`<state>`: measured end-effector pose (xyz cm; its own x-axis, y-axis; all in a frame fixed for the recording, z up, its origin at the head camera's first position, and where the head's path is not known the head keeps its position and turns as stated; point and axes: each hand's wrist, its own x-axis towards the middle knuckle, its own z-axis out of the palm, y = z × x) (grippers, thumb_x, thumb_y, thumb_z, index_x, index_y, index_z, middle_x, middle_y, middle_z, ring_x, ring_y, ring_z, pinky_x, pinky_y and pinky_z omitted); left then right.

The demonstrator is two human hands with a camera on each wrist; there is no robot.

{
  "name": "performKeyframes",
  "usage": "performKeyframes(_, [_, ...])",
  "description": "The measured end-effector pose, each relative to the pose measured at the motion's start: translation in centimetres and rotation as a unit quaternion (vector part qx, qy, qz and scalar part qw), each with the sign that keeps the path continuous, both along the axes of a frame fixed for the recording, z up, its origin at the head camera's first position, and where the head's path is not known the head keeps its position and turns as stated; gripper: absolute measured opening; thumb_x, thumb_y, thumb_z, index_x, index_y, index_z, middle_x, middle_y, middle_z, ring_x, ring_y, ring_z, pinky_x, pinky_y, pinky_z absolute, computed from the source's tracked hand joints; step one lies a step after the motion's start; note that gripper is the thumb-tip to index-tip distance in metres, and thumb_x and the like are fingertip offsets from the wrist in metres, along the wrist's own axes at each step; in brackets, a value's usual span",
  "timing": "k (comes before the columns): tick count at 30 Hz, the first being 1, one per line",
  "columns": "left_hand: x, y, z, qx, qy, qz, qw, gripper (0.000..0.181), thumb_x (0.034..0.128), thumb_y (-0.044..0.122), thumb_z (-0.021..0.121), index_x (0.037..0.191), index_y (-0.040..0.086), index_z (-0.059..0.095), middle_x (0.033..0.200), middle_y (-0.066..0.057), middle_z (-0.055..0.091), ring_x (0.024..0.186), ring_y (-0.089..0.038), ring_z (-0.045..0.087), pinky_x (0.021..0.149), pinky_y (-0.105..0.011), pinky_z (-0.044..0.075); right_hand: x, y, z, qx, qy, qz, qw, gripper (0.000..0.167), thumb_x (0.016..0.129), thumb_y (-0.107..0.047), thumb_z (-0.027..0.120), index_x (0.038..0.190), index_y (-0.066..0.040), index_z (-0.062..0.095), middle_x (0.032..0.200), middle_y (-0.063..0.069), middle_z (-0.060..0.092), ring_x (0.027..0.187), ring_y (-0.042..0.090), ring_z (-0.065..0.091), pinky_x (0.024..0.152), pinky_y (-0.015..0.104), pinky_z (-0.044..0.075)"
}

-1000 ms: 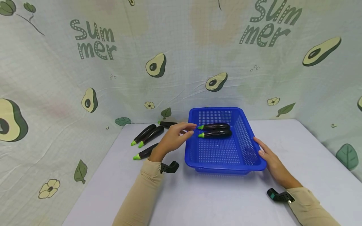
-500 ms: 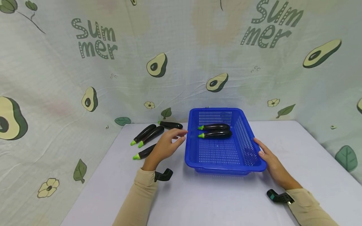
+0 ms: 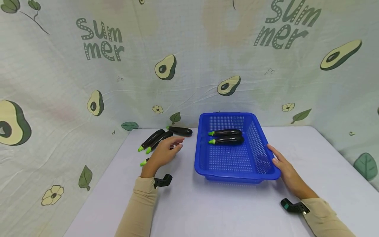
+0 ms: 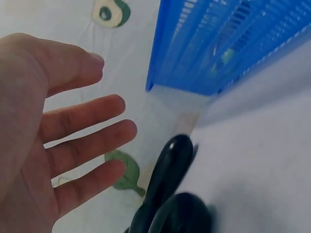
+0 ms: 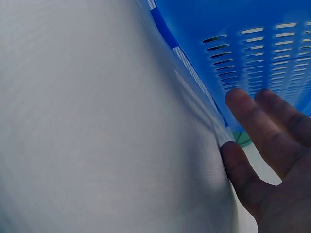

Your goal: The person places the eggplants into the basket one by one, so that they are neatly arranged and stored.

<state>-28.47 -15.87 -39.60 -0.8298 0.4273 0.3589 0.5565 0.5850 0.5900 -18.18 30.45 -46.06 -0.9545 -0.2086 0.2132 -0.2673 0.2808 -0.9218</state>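
Backdrop: pale cloth [image 3: 189, 102] printed with avocados, leaves and "summer" lettering hangs behind your work.
Surface: white, smooth surface [image 3: 183, 207] spreads out before you.
Basket: blue perforated plastic basket [image 3: 200, 164] stands right of centre, near the back edge.
Left hand: your left hand [image 3: 163, 154] hovers left of the basket, its fingers [image 4: 97, 145] spread and softly bent, with a wide gap to the thumb, holding nothing.
Right hand: your right hand [image 3: 286, 169] touches the basket's right side, its fingers [image 5: 265, 133] fairly straight and parted, not wrapped round it.
Basketed eggplants: two dark ones [image 3: 227, 141] lie side by side inside, green ends to your left.
Loose eggplants: left of the basket, two [image 3: 151, 140] lie slanted side by side, one [image 3: 181, 131] lies behind, and another [image 3: 143, 163] is mostly hidden by your left hand.
Wrist cameras: one black unit [image 3: 163, 180] sits at your left cuff, its twin [image 3: 294, 206] at your right.
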Motion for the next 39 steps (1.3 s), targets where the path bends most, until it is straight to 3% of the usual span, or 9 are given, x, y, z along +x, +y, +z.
performKeyframes(5, [-0.5,-2.1,-0.5,-0.021,-0.001,0.031,0.9993,0.033,0.1001,0.019,0.063,0.132,0.009,0.065,0.125,-0.004,0.067,0.109,-0.019,0.065,0.093,-0.044,0.052,0.0,0.0,0.0,-0.005,-0.006,0.001,1.0,0.055,0.111,-0.032,0.028,0.163,-0.029,0.011,0.168,0.009,-0.003,0.149,0.042,-0.007,0.118,0.051,-0.002])
performKeyframes(6, [-0.6,-2.5,-0.6,-0.026,0.0,0.037,0.999,0.033,0.0997,0.019,0.064,0.132,0.01,0.065,0.126,-0.004,0.067,0.109,-0.02,0.065,0.093,-0.045,0.052,0.0,0.0,0.0,-0.002,-0.006,0.0,1.0,0.055,0.111,-0.032,0.028,0.163,-0.029,0.011,0.168,0.009,-0.003,0.149,0.042,-0.006,0.119,0.046,0.0])
performKeyframes(8, [-0.7,-3.3,-0.8,-0.03,-0.006,0.048,0.9984,0.034,0.099,0.019,0.065,0.132,0.011,0.066,0.127,-0.004,0.067,0.111,-0.022,0.064,0.094,-0.046,0.051,0.1,-0.1,0.0,-0.002,-0.006,-0.001,1.0,0.055,0.111,-0.032,0.028,0.163,-0.029,0.011,0.168,0.01,-0.002,0.149,0.043,-0.006,0.118,0.048,0.0])
performKeyframes(11, [-0.8,-4.3,-0.9,-0.04,-0.022,0.061,0.9971,0.036,0.0977,0.02,0.066,0.133,0.011,0.065,0.128,-0.006,0.066,0.115,-0.026,0.063,0.097,-0.049,0.049,0.1,-0.1,0.1,0.002,-0.006,-0.002,1.0,0.055,0.111,-0.033,0.028,0.163,-0.03,0.01,0.168,0.009,-0.002,0.149,0.043,-0.005,0.119,0.043,0.003])
performKeyframes(17, [-0.9,-5.4,-1.1,-0.059,-0.054,0.084,0.9933,0.04,0.0961,0.022,0.068,0.135,0.012,0.064,0.131,-0.008,0.063,0.121,-0.029,0.059,0.1,-0.051,0.046,0.1,-0.1,0.1,0.009,-0.004,-0.001,1.0,0.055,0.111,-0.033,0.028,0.163,-0.031,0.01,0.168,0.008,-0.003,0.149,0.045,-0.004,0.105,0.014,0.015])
performKeyframes(20, [-0.9,-5.9,-1.5,-0.049,-0.073,0.093,0.9917,0.042,0.0953,0.023,0.07,0.135,0.011,0.063,0.133,-0.008,0.063,0.122,-0.029,0.058,0.1,-0.052,0.046,0.1,0.0,0.2,0.011,0.0,0.0,0.9999,0.055,0.111,-0.033,0.027,0.163,-0.03,0.01,0.168,0.01,-0.002,0.149,0.045,-0.003,0.098,0.006,0.018])
performKeyframes(27, [-0.8,-6.9,-2.5,-0.057,-0.122,0.11,0.9847,0.043,0.0935,0.023,0.072,0.134,0.012,0.064,0.134,-0.009,0.062,0.125,-0.031,0.055,0.099,-0.056,0.045,0.2,0.0,0.1,0.008,0.0,0.007,0.9999,0.055,0.111,-0.032,0.027,0.163,-0.029,0.009,0.167,0.013,-0.002,0.149,0.044,-0.002,0.095,0.003,0.021])
performKeyframes(34, [-1.1,-7.6,-3.4,-0.062,-0.133,0.094,0.9848,0.04,0.0921,0.017,0.073,0.131,0.013,0.066,0.136,-0.009,0.061,0.127,-0.033,0.052,0.104,-0.056,0.041,0.2,0.0,0.1,0.009,0.008,0.004,0.9999,0.054,0.111,-0.031,0.026,0.163,-0.029,0.01,0.167,0.012,-0.001,0.151,0.037,-0.001,0.096,0.002,0.021])
performKeyframes(39, [-1.3,-8.0,-3.8,-0.059,-0.146,0.095,0.983,0.044,0.0903,0.012,0.073,0.134,0.013,0.065,0.14,-0.01,0.058,0.133,-0.033,0.047,0.109,-0.056,0.035,0.2,-0.1,0.2,0.014,0.005,0.001,0.9999,0.054,0.111,-0.032,0.027,0.163,-0.03,0.01,0.168,0.012,-0.001,0.15,0.04,-0.001,0.096,0.003,0.02])
